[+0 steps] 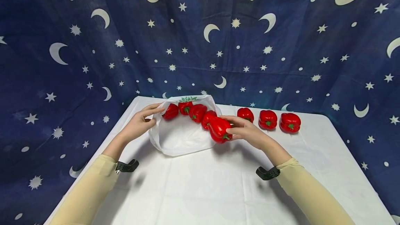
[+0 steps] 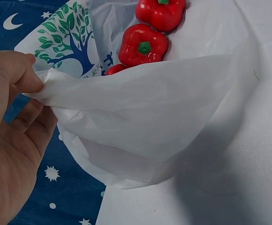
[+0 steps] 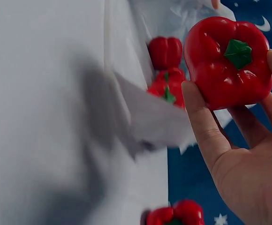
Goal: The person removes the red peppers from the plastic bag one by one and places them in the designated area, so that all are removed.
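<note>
Near the far-left corner of the white-clothed table point(image 1: 200, 190), the left hand point(image 1: 137, 123) pinches a white plastic bag point(image 1: 175, 141) by its rim, likely spreading the mouth around four red bell peppers point(image 1: 198, 113). The right hand point(image 1: 247, 133) grips a fifth pepper point(image 1: 218, 129) at the right rim; three more peppers point(image 1: 267, 119) line the far edge.

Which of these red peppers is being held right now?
The pepper in the right hand; the others lie inside the bag or on the white tabletop.

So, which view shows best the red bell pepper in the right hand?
Right wrist: the pepper appears large, green stem facing the camera. Head shows it smaller, partly behind fingers; left wrist misses it.
</note>
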`<state>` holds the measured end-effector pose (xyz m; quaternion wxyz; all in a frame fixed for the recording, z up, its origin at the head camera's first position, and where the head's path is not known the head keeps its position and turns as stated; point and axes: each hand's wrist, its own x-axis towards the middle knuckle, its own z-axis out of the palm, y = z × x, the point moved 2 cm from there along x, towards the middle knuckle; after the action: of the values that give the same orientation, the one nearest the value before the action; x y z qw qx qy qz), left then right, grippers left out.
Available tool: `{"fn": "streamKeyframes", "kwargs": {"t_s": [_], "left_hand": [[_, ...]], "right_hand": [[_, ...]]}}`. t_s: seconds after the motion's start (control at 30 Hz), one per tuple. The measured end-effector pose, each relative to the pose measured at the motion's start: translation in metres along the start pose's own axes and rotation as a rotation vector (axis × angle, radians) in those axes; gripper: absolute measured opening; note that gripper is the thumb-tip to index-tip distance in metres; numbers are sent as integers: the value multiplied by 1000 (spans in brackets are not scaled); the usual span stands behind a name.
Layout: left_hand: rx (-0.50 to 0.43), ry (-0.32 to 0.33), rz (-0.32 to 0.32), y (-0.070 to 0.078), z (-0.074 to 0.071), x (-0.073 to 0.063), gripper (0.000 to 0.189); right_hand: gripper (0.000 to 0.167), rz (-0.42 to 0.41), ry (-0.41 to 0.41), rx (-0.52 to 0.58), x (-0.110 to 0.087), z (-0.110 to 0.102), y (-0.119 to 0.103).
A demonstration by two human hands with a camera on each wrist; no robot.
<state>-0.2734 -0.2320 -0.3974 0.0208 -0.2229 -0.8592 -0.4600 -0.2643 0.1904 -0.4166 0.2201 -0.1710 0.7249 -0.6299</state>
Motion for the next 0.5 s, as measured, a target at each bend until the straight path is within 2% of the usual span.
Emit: {"fn": "streamKeyframes", "kwargs": {"t_s": [0.13, 0.33, 0.5], "left_hand": [[3, 0, -2, -1, 1, 0, 52], [-5, -7, -9, 1, 2, 1, 52], [-20, -10, -13, 2, 2, 1, 51]], "right_hand": [[65, -5, 35, 24, -16, -18, 4], [62, -36, 109, 125, -45, -48, 14], [60, -25, 189, 173, -65, -72, 19]]}}
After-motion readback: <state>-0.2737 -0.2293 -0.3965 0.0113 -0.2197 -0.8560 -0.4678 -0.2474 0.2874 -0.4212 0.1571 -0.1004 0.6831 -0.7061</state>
